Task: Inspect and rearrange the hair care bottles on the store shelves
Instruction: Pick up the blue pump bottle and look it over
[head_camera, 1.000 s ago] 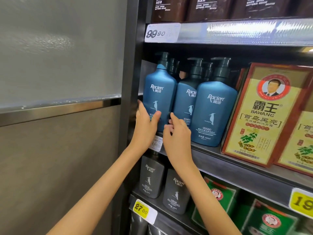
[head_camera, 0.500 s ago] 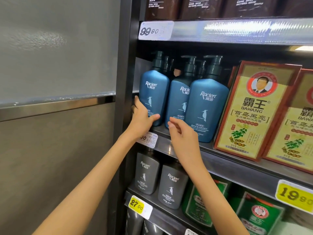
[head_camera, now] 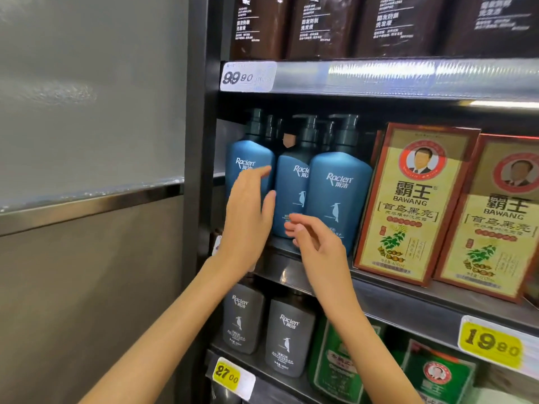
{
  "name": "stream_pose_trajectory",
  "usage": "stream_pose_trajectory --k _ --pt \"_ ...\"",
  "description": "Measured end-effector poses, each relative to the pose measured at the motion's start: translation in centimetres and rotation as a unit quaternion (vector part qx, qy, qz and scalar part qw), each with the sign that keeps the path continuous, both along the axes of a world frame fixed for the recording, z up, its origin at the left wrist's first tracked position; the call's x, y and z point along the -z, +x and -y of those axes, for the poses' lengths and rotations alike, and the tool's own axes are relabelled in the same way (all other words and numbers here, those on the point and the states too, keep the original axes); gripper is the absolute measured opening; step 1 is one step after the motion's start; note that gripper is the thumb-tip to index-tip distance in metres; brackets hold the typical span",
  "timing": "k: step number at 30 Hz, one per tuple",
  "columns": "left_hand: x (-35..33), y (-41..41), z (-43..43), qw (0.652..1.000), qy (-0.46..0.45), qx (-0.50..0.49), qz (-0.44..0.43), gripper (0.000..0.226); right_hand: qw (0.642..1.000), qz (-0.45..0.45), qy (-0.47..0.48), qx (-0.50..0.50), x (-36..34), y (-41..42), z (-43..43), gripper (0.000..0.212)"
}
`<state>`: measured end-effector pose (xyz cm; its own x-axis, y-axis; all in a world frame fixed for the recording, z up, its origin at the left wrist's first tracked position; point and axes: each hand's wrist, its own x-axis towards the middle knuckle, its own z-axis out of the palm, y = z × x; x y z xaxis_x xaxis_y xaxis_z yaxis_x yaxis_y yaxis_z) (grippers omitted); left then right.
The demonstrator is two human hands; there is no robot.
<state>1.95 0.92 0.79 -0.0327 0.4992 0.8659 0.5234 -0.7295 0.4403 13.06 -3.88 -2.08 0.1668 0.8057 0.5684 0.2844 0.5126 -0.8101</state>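
Observation:
Three blue Raclen pump bottles stand in a row on the middle shelf [head_camera: 393, 301]: the left bottle [head_camera: 248, 158], the middle bottle [head_camera: 291, 193] and the right bottle [head_camera: 338, 193]. More pump tops show behind them. My left hand [head_camera: 248, 220] hovers in front of the left bottle, fingers spread, holding nothing. My right hand [head_camera: 318, 243] floats before the lower part of the middle bottle, fingers loosely curled and apart, also holding nothing. I cannot tell whether either hand touches a bottle.
Yellow and red Bawang boxes [head_camera: 408, 199] stand right of the blue bottles. Dark brown bottles [head_camera: 320, 24] fill the upper shelf. Two grey Raclen bottles [head_camera: 288, 333] and green boxes [head_camera: 338, 363] sit on the lower shelf. A dark shelf post [head_camera: 201, 141] and grey wall bound the left.
My left hand let go of the left blue bottle's base and rose in front of it, fingers spread. My right hand drew slightly back from the middle bottle.

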Motion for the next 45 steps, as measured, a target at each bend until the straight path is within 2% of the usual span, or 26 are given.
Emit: stream_pose_trajectory --k 3,6,8,11,14,18,23,27,33,36,42,45 --pt "-3.5 0.4 -1.6 0.999 0.009 0.000 -0.037 0.039 1.000 -0.011 -0.002 -0.011 -0.4 0.6 0.6 0.019" --pt "-5.6 0.9 -3.3 0.991 0.023 -0.066 -0.115 0.031 1.000 -0.018 -0.004 -0.015 -0.3 1.1 1.1 0.019" --pt "-6.3 1.2 -3.9 0.975 0.024 -0.128 -0.179 0.025 1.000 -0.012 -0.001 -0.012 -0.2 1.3 1.3 0.020" --pt "-6.9 1.7 -4.0 0.935 0.019 -0.199 -0.292 0.033 1.000 -0.014 -0.005 -0.013 -0.2 1.4 1.4 0.020" --pt "-7.0 1.9 -4.2 0.923 0.007 -0.208 -0.323 0.036 1.000 -0.020 -0.007 -0.013 -0.4 1.3 1.4 0.021" --pt "-6.9 2.0 -4.1 0.937 0.019 -0.205 -0.284 0.040 1.000 -0.022 -0.007 -0.013 -0.4 1.1 1.3 0.020" --pt "-6.0 2.2 -3.1 0.987 0.002 -0.093 -0.132 0.038 0.999 -0.029 -0.019 -0.007 -0.5 1.1 1.1 0.019" --pt "-5.0 2.8 -2.5 0.996 0.007 -0.061 -0.069 0.035 0.999 -0.038 -0.022 -0.007 -0.6 1.2 0.9 0.020" --pt "-3.8 3.7 -1.7 0.999 -0.004 -0.041 0.030 0.047 0.999 -0.049 -0.018 -0.003 -0.4 1.1 0.7 0.022" --pt "-4.0 4.0 -1.7 0.996 -0.052 -0.058 0.034 0.051 0.999 -0.051 -0.017 -0.003 -0.3 1.1 0.6 0.022" --pt "-3.5 3.8 -1.6 0.986 -0.103 -0.124 -0.051 0.039 0.998 -0.060 -0.027 -0.003 -0.3 1.1 0.8 0.025" --pt "-2.0 3.4 -1.2 0.983 -0.148 -0.087 -0.057 0.042 0.998 -0.055 -0.034 0.000 -0.4 1.0 1.1 0.028"
